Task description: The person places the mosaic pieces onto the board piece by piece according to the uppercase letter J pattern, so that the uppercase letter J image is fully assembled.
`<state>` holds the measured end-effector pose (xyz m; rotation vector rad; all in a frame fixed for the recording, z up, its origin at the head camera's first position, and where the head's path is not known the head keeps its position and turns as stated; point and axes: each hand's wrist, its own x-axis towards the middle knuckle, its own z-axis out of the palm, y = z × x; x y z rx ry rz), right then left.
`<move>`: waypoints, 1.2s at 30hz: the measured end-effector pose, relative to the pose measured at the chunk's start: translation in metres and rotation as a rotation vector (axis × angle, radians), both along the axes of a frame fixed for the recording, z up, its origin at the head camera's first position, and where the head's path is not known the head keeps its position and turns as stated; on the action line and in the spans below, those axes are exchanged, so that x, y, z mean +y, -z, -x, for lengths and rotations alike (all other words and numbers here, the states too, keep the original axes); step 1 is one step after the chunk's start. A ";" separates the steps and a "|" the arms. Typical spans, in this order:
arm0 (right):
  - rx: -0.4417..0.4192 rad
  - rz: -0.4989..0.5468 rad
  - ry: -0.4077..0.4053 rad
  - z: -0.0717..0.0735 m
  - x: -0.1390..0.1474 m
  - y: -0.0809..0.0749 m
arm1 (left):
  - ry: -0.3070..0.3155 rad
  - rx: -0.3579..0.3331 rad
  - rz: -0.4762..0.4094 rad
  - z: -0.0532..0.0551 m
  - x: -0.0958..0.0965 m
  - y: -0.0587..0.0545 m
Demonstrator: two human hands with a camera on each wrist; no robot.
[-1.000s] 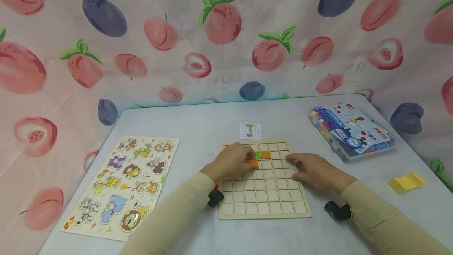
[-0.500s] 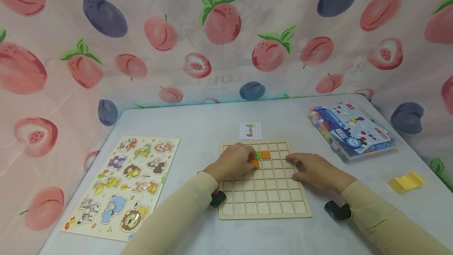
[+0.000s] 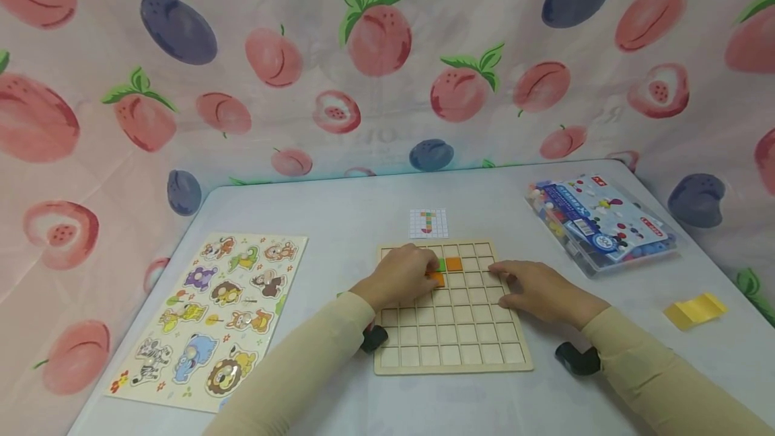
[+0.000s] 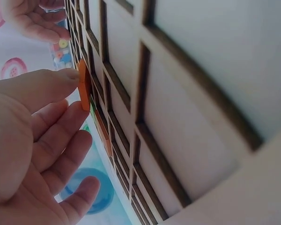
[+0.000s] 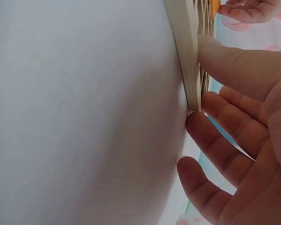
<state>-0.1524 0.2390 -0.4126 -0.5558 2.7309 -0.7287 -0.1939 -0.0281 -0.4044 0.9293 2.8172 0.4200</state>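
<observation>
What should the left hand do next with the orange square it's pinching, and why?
The left hand should probably lower the orange tile and press it flat into the wooden board. In the left wrist view, the tile looks raised above the grid, pinched at its edge, while the right hand touches the board's edge.

The grid board (image 3: 449,355) lay centrally on the counter (image 3: 363,207), with the pattern card (image 3: 428,223) just behind it. Near its back edge, one square tile (image 3: 440,264) sat directly left of another tile (image 3: 454,264); the pinched tile (image 4: 84,86) was over the next row forward, though whether it touched its cell was hard to tell. The animal puzzle board (image 3: 251,239) lay left, the plastic case (image 3: 605,221) right and farther back, the paper slip (image 3: 695,312) before the case. Behind everything hung the fruit-print cloth (image 3: 387,110).
</observation>
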 end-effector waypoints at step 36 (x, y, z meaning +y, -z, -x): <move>0.012 -0.001 -0.008 0.000 0.001 -0.001 | -0.011 0.011 0.000 0.000 0.002 -0.002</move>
